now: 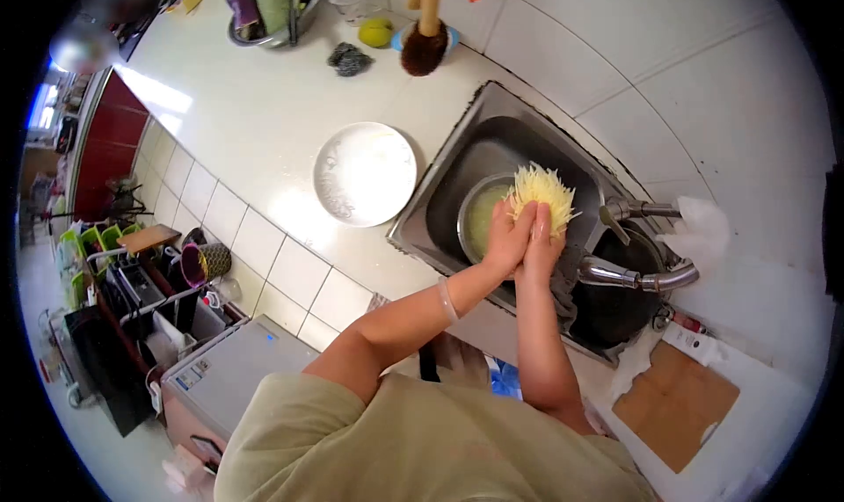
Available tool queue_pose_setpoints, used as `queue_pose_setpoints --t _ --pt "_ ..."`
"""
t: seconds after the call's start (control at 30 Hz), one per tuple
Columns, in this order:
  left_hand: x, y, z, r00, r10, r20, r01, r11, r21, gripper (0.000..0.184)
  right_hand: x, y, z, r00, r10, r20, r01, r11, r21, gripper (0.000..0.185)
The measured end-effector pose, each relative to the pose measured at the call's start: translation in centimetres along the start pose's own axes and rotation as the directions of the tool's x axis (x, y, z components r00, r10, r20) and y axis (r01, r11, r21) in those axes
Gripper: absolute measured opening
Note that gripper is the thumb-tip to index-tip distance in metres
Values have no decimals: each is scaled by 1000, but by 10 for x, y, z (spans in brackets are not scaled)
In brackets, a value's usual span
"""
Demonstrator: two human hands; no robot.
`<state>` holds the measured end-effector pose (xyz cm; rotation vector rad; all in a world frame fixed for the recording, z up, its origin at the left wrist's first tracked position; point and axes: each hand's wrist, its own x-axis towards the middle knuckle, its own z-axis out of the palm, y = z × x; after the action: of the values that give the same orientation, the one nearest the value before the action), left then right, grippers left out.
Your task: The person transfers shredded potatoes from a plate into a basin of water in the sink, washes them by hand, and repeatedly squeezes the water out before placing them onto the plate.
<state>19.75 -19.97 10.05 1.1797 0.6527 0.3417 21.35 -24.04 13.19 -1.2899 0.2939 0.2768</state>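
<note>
A bunch of pale yellow shredded potato (543, 191) is pressed between my two hands above the sink (453, 163). My left hand (510, 236), with a pale bangle on its forearm, is closed around the left side of the bunch. My right hand (541, 245) closes on it from the right, palms together. Strands stick out beyond the fingertips. Below and to the left, a round metal bowl (464, 227) with cloudy yellowish liquid stands in the sink, partly hidden by my hands. A white plate (365, 174) lies on the counter left of the sink.
A faucet (615, 273) reaches over the sink's right basin, close to my right hand. At the back are a steel scrubber (349, 60), a yellow-green fruit (375, 32), a brown-bristled brush (425, 52) and a vegetable basin (294, 36). Brown cardboard (677, 405) lies at right.
</note>
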Motion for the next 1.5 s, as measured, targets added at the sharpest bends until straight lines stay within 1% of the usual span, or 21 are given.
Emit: queue_pose_setpoints --t 0.07,0.13,0.3,0.4,0.47,0.5,0.57,0.63,0.7,0.83,0.9,1.0,1.03,1.07,1.13,1.2,1.27,1.3,1.33,1.4,1.5 --pt "-4 37 -18 987 82 -141 -97 990 -101 25 -16 -14 34 995 -51 84 55 997 -46 35" --pt "-6 52 -36 956 209 -208 -218 976 -22 22 -33 -19 55 992 -4 128 -1 999 36 37" --pt "18 103 -130 926 132 -353 -205 962 -179 21 -44 20 146 922 -68 381 80 997 -16 40" --pt "37 93 -171 911 52 -408 -162 957 -242 18 -39 66 174 908 152 391 -84 979 -183 49" --pt "50 72 -193 864 61 -500 -143 982 -126 18 -34 85 181 879 168 446 -53 965 -258 50" --pt "55 62 -204 878 17 -478 -107 981 -162 21 -28 98 182 884 167 438 -56 965 -255 50" --pt "62 41 -226 883 -30 -468 -2 998 -67 28 -16 118 181 871 224 437 117 769 -628 39" --pt "72 25 -244 880 -67 -470 91 995 29 36 -11 118 182 860 225 458 204 672 -712 40" --pt "79 18 -255 906 -12 -424 252 818 518 54 -4 122 182 837 260 482 294 529 -796 45" --pt "81 26 -262 929 72 -364 234 649 724 64 4 113 184 826 262 499 406 338 -849 47" --pt "82 35 -272 981 152 -118 54 374 926 63 2 93 183 797 271 540 516 159 -842 51" --pt "82 57 -269 982 191 -10 -51 314 948 55 0 78 183 766 175 619 602 141 -786 48" --pt "98 46 -276 936 303 177 -254 235 938 45 6 87 184 767 170 619 601 151 -785 48" --pt "106 32 -283 936 303 177 -254 234 938 45 13 99 183 720 169 673 653 163 -740 44" --pt "109 39 -277 986 -22 166 -154 264 952 39 15 103 184 679 160 716 693 183 -698 41" --pt "99 60 -267 992 -47 119 -107 203 973 37 15 101 185 679 379 629 636 123 -762 41" --pt "96 69 -261 995 -74 74 -63 139 988 35 10 87 188 698 351 624 652 48 -756 40" --pt "98 71 -263 996 38 85 -89 133 987 35 9 84 189 708 324 628 670 -29 -741 39" --pt "99 71 -264 985 145 98 -115 120 986 36 14 94 185 711 326 623 665 -22 -747 39" --pt "105 71 -264 982 159 99 -119 118 986 33 30 117 182 596 77 799 789 132 -601 38" --pt "113 71 -262 991 -29 132 -123 206 971 30 42 130 184 565 306 766 750 197 -632 37"
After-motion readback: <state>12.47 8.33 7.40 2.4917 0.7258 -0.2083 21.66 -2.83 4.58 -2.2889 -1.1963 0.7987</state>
